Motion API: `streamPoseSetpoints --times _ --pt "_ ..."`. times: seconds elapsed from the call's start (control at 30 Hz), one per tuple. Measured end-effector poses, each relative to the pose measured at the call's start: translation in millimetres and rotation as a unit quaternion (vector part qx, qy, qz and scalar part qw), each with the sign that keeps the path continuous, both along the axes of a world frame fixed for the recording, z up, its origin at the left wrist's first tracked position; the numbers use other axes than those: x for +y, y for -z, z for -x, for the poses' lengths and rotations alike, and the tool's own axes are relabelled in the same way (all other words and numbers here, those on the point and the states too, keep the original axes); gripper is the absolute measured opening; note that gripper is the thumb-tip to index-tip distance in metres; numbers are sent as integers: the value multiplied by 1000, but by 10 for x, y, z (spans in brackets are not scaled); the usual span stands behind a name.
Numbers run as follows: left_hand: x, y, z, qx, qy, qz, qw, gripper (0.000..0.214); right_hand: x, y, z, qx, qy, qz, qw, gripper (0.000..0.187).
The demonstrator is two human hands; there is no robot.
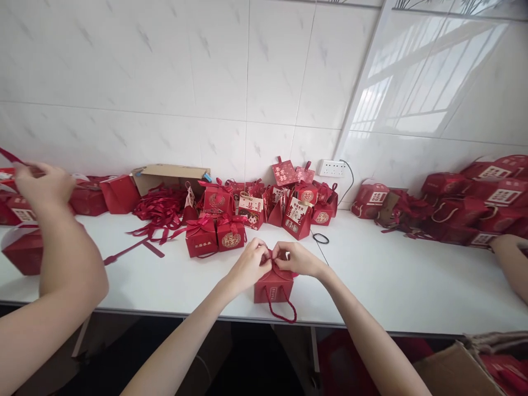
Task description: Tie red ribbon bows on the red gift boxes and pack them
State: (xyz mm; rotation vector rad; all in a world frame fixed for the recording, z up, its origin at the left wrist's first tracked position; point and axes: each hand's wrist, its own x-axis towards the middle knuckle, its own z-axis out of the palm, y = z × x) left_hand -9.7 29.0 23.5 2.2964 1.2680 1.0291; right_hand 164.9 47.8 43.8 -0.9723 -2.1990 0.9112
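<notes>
A small red gift box [264, 292] with a twisted red cord handle [284, 317] stands upright near the front edge of the white table. Over its top, my left hand [256, 260] and my right hand [293, 258] meet, fingers closed in a pinch. Whatever they pinch at the lid, perhaps a ribbon or flap, is mostly hidden by the fingers. Just behind and to the left, two red gift boxes with ribbon bows [201, 242] sit side by side.
Several red boxes [297, 217] and a heap of red ribbons [159, 206] line the back near a socket strip [332, 168]. A co-worker's arm [68, 258] reaches in at left; another arm [511, 258] is at right. A cardboard carton [457, 366] stands below right.
</notes>
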Motion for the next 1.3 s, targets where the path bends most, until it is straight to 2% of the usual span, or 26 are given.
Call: streamPoseSetpoints --times 0.1,0.2,0.27,0.37,0.47,0.53,0.7,0.8,0.9,1.03,1.1,1.2,1.23,1.3 --pt "-5 16 58 -43 27 17 999 6 41 -24 -30 46 -37 75 995 7" --pt "-13 45 84 -75 22 14 997 7 48 26 -18 92 -24 96 991 7" --pt "-19 66 85 -92 12 3 996 7 25 69 -3 89 -5 73 993 10" --pt "-25 101 85 -110 8 1 994 6 -37 110 11 46 13 2 999 14" --pt "-28 127 98 -118 21 2 993 6 -91 124 18 17 48 -68 996 10" --pt "-27 125 103 -114 23 -2 993 6 -106 133 21 40 67 -62 995 12" --pt "-4 24 75 -41 19 40 998 6 -105 156 46 107 73 40 991 15" --pt "11 -45 30 12 15 55 998 6 -122 155 70 88 87 37 992 12" --pt "10 -59 -19 17 -5 32 999 7 -154 133 72 50 86 9 995 11" --pt "21 -7 -31 -118 -62 32 991 6 -198 83 24 -10 54 -55 997 22" --pt "61 12 14 -214 -90 59 971 4 -201 73 -26 4 28 -40 999 28" --pt "162 1 142 -338 -115 90 930 7 -164 98 -131 128 -4 69 989 29" --pt "196 -16 192 -368 -118 96 917 9 -145 113 -170 192 -7 117 974 30" --pt "247 -67 290 -405 -121 99 901 16 -108 136 -243 323 -5 199 925 33"
